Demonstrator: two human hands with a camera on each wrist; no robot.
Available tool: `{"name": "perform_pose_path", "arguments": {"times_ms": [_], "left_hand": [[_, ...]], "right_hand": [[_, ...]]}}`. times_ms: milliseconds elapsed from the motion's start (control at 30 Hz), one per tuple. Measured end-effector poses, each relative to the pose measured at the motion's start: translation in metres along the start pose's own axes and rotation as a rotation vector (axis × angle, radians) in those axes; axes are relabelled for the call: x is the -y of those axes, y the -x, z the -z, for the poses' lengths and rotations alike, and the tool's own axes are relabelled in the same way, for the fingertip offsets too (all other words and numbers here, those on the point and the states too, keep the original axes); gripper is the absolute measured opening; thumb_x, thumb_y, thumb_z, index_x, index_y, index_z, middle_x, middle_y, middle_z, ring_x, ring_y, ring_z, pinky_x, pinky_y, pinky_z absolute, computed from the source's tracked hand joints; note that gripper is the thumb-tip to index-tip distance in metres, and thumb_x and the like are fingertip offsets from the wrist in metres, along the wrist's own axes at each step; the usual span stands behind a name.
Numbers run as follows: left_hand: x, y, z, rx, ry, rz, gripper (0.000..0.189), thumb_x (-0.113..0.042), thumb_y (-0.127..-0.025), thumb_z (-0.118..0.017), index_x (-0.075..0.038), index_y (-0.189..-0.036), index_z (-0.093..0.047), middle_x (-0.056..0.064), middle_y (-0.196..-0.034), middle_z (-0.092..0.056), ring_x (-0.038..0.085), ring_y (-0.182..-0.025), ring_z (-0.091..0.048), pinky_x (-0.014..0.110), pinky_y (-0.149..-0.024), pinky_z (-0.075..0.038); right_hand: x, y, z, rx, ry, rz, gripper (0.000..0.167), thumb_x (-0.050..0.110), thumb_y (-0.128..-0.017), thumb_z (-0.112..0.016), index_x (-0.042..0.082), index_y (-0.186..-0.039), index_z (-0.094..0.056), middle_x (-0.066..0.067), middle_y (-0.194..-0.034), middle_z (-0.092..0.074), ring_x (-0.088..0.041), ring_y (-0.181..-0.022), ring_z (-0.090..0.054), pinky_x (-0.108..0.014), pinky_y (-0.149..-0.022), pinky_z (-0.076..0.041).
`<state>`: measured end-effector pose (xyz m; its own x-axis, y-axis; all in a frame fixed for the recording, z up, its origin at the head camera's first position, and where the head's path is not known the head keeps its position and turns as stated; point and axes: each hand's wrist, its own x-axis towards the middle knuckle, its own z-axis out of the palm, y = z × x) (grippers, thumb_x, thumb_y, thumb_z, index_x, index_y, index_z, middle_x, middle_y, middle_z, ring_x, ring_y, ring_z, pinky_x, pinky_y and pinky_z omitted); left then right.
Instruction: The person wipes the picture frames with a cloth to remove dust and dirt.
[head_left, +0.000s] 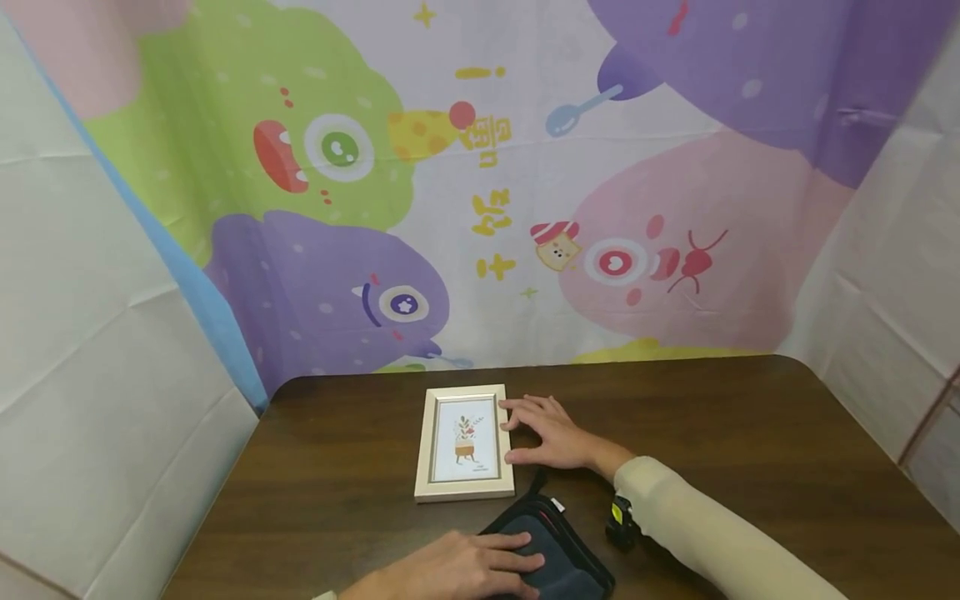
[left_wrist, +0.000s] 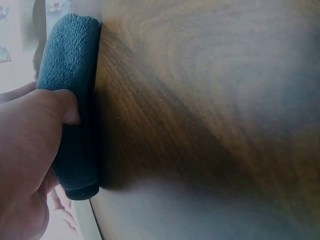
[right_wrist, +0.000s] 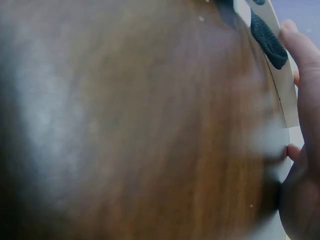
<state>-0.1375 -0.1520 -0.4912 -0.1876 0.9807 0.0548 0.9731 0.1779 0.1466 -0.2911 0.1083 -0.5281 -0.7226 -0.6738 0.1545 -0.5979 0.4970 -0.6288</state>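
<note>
Printed fabric [head_left: 517, 183] with sideways cartoon monsters is hanging behind a dark wood-grain table [head_left: 322, 475]. Face up on the tabletop, just left of the right hand [head_left: 551, 437], a framed print [head_left: 465, 442] is lying flat, its pale cream border surrounding a leafy plant in a legged pot. Along the frame's right edge, the right hand is touching the border with its thumb and fingertips; the fingers are reaching out loosely spread and are not closing around anything.

Just below the frame's lower right corner, a dark blue-grey zippered pouch [head_left: 558, 542] is resting at a slant, a small white tag [head_left: 557, 505] sticking out near its upper end. Over this pouch the left hand [head_left: 457, 567] is lying with its fingers spread across the top, while in the left wrist view its thumb is bending against the fuzzy side, so the hand is holding the pouch in a light grip.

A pale sleeve [head_left: 712, 525] is covering the right forearm, and a black wrist device [head_left: 621, 521] with a yellow-green patch is showing beside its cuff. Creased whitish panels, one at left [head_left: 112, 350] and one at right [head_left: 885, 275], are flanking the table.
</note>
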Motion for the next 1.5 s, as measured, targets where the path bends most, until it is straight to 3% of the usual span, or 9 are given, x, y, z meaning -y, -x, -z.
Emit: {"name": "perform_pose_path", "arguments": {"times_ms": [167,533,967,1167,1367,1500], "left_hand": [[-0.0011,-0.0023,0.0003,-0.017,-0.014,0.003,0.032,-0.032,-0.117,-0.06,-0.021,-0.142,-0.078,0.002,-0.163,-0.067,0.02,-0.152,-0.066,0.015,-0.108,-0.059],[-0.0004,-0.0038,-0.0011,-0.036,0.026,0.009,0.031,-0.032,-0.117,-0.06,-0.02,-0.139,-0.079,0.002,-0.162,-0.068,0.02,-0.151,-0.067,0.017,-0.11,-0.059],[0.0025,-0.0044,-0.001,-0.099,-0.013,-0.003,0.022,-0.02,-0.109,-0.073,-0.02,-0.13,-0.079,0.001,-0.157,-0.072,0.019,-0.145,-0.071,0.014,-0.097,-0.062],[0.003,-0.005,-0.0017,-0.107,0.014,0.002,0.021,-0.016,-0.108,-0.075,-0.019,-0.128,-0.079,0.0,-0.154,-0.075,0.019,-0.144,-0.072,0.011,-0.092,-0.061],[0.0046,-0.0052,-0.0013,-0.182,-0.009,-0.014,0.027,-0.005,-0.099,-0.08,-0.02,-0.121,-0.078,-0.003,-0.142,-0.082,0.016,-0.138,-0.076,0.015,-0.101,-0.062],[0.0055,-0.0037,0.0009,-0.229,-0.074,-0.024,0.031,-0.003,-0.092,-0.083,-0.021,-0.116,-0.077,-0.006,-0.132,-0.084,0.012,-0.129,-0.079,0.014,-0.098,-0.062]], "right_hand": [[0.001,0.0001,-0.0007,-0.011,0.016,-0.025,0.031,0.038,-0.103,-0.083,0.018,-0.124,-0.071,-0.014,-0.178,-0.049,-0.059,-0.167,-0.033,-0.09,-0.129,-0.013],[0.0043,0.0003,-0.0019,0.004,0.052,-0.066,0.043,0.046,-0.103,-0.08,0.023,-0.137,-0.066,-0.01,-0.181,-0.045,-0.055,-0.17,-0.032,-0.087,-0.132,-0.012],[0.0024,-0.0018,-0.001,0.011,0.017,-0.084,0.043,0.046,-0.102,-0.082,0.027,-0.137,-0.066,-0.009,-0.182,-0.043,-0.053,-0.171,-0.029,-0.086,-0.133,-0.01],[0.0042,-0.001,0.0006,0.017,-0.017,-0.095,0.043,0.046,-0.101,-0.083,0.026,-0.135,-0.065,-0.009,-0.182,-0.044,-0.052,-0.172,-0.028,-0.086,-0.133,-0.008],[0.0031,-0.0003,0.0002,0.02,-0.003,-0.097,0.042,0.046,-0.102,-0.082,0.028,-0.136,-0.065,-0.007,-0.182,-0.043,-0.052,-0.172,-0.028,-0.086,-0.133,-0.01],[0.0026,-0.0006,0.0,0.029,0.007,-0.113,0.041,0.048,-0.103,-0.081,0.031,-0.136,-0.064,-0.003,-0.184,-0.04,-0.049,-0.173,-0.025,-0.083,-0.132,-0.013]]}}
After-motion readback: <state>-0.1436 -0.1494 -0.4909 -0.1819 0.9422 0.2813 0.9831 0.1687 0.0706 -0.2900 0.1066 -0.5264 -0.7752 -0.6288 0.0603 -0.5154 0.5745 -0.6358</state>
